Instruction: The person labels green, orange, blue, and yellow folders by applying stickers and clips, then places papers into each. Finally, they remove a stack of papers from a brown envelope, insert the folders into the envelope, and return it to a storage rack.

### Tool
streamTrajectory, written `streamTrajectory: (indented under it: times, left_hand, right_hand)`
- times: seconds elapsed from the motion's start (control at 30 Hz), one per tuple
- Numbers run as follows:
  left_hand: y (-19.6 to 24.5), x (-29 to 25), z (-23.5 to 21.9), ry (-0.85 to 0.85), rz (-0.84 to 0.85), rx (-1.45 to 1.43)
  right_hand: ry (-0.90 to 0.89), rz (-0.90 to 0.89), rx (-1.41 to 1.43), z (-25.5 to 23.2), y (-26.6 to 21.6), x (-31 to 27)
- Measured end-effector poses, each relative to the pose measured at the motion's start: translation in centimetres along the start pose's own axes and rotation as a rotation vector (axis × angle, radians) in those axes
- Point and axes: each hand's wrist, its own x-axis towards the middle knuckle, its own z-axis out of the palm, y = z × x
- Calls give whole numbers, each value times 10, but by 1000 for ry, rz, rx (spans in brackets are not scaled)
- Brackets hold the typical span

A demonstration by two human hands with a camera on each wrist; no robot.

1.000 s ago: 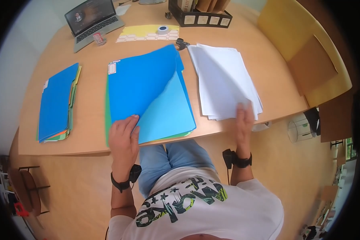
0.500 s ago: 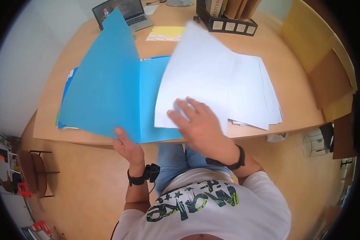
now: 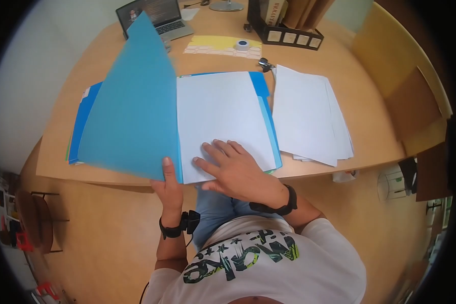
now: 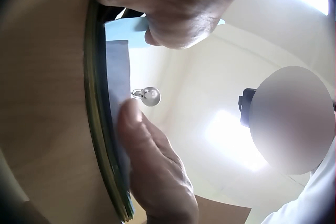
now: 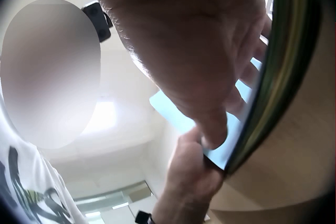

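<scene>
In the head view a light blue folder (image 3: 131, 106) stands opened, its cover raised and leaning left. The left hand (image 3: 169, 192) holds that cover near its lower fold, thumb on the inner side, other fingers hidden behind. A white sheet (image 3: 218, 111) lies inside on the folder's right half. The right hand (image 3: 238, 172) rests on the sheet's lower part with fingers spread. Darker blue folders (image 3: 81, 131) show underneath. To the right lies a stack of white papers (image 3: 306, 111). In the right wrist view the right hand (image 5: 189, 45) is above the folder stack's edge (image 5: 273, 82).
A laptop (image 3: 152, 20) stands at the back left, near a yellow label sheet (image 3: 207, 44) and a round white object (image 3: 242, 45). Black scissors (image 3: 265, 64) lie above the papers. A black organizer (image 3: 289, 35) holds books at the back; a yellow board (image 3: 390, 55) borders the right.
The blue cover was lifted open to the left. A white sheet came from the right-hand stack in the right hand, and it has been lowered flat into the folder.
</scene>
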Motion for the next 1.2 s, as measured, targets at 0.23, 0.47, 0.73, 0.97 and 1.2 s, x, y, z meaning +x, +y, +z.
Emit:
streamTrajectory:
  times: [0.23, 0.47, 0.73, 0.97, 1.2]
  left_hand:
    - [-1, -2, -1, 8, -2, 73]
    - [-2, -1, -4, -13, 17, 89]
    - [10, 0, -1, -2, 8, 113]
    - [12, 0, 3, -38, 59, 108]
    - [5, -6, -1, -88, 82, 207]
  right_hand:
    - [238, 625, -269, -45, 88, -82]
    - [72, 661, -265, -59, 119, -146]
    - [92, 258, -95, -71, 93, -104]
    - [-137, -30, -127, -59, 51, -64]
    - [-68, 258, 108, -81, 149, 38]
